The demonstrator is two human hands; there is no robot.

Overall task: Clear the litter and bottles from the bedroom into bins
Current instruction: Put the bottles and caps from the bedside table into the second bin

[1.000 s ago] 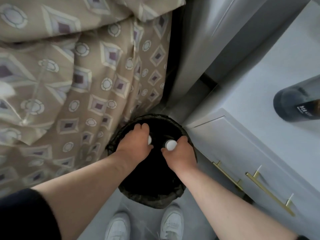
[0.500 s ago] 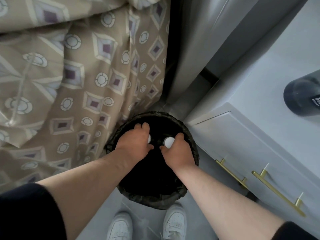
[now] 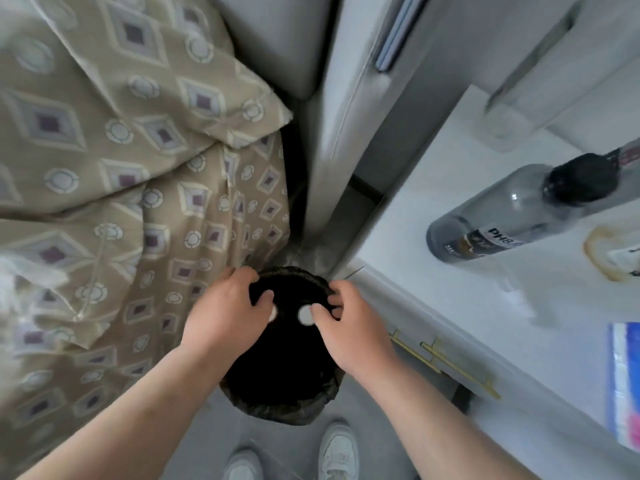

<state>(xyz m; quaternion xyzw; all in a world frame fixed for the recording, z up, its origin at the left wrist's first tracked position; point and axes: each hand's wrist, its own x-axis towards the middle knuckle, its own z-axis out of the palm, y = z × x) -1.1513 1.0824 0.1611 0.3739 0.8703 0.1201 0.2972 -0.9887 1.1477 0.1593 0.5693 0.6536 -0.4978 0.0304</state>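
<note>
One dark bottle [image 3: 512,216] on nightstand [image 3: 450,292] beside bin [image 3: 277,412].

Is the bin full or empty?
Cannot tell. The bin's inside is all black; only two white caps show at its mouth, by the left hand and right hand.

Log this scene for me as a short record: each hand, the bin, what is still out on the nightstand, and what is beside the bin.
left hand: over the bin, a white cap showing beside its thumb; grip unclear
right hand: over the bin, fingertips at a second white cap; grip unclear
bin: black-lined, on the floor
still out: dark bottle labelled PH8.0, on the nightstand
beside bin: patterned bedspread on one side, nightstand on the other
</note>
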